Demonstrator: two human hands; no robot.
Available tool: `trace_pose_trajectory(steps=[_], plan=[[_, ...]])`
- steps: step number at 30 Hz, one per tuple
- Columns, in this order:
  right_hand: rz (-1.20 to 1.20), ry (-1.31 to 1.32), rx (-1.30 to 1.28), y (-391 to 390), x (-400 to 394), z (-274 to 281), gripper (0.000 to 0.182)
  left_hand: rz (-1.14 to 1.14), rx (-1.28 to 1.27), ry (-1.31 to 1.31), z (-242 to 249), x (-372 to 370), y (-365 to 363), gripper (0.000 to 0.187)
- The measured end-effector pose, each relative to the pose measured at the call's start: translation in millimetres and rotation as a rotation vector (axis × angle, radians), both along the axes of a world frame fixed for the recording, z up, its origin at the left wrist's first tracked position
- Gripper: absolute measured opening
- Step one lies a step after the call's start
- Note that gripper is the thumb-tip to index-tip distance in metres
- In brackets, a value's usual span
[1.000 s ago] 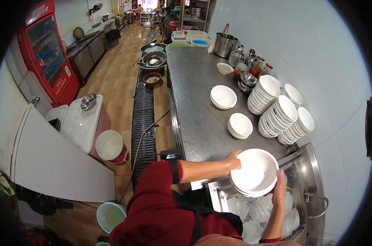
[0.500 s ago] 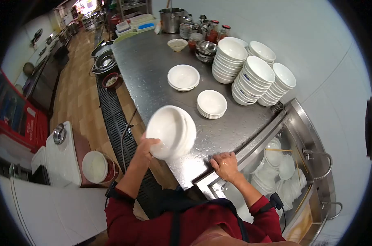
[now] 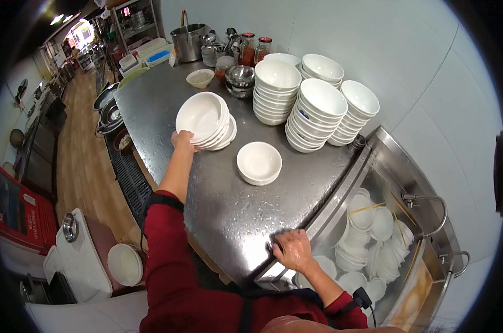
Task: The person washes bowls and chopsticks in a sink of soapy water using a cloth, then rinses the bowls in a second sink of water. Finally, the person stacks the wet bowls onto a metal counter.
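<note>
My left hand grips the near rim of a few nested white bowls, tilted over another white bowl stack on the steel table. To the right of them stands a smaller stack of white bowls, untouched. My right hand rests at the table's corner beside the sink edge, its fingers curled over the rim; whether anything is under them is hidden. Tall stacks of white bowls stand along the wall side of the table.
On the right, the sink holds water, many white bowls and chopsticks, with two taps at its far side. Metal bowls, red-lidded jars and a steel pot stand at the back. A white bucket is lower left.
My left hand has carried its bowls forward, from the table's near left edge to over the farther stack. The view has shifted. My right hand stays near the table corner.
</note>
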State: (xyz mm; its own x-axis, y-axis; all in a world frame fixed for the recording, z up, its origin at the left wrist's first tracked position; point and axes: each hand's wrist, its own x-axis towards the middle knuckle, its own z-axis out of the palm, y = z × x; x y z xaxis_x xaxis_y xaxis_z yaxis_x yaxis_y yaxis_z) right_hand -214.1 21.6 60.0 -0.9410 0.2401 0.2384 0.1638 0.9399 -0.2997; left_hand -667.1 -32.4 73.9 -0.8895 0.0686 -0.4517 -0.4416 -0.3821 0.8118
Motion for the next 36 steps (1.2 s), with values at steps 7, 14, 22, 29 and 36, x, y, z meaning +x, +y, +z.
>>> trace_pose_trajectory(steps=[7, 14, 22, 29, 36], plan=[[-0.014, 0.028, -0.046, 0.4, -3.9, 4.4, 0.022, 0.180, -0.262, 0.177, -54.7, -47.6, 51.4, 0.053], [-0.020, 0.047, -0.075, 2.7, -2.7, 1.5, 0.024, 0.037, -0.525, 0.189, -16.4, -10.9, 50.3, 0.040], [-0.036, -0.002, -0.103, 2.2, -2.3, 8.0, 0.023, -0.155, -1.337, 0.526, -4.3, -20.4, 45.2, 0.034], [-0.040, 0.031, -0.110, 5.2, -1.5, 1.6, 0.020, -0.294, -0.983, 0.227, -10.7, -27.2, 45.4, 0.036], [-0.030, 0.034, -0.074, 4.5, -3.6, 1.9, 0.018, -0.354, -0.835, 0.230, -19.7, -32.6, 38.9, 0.047]])
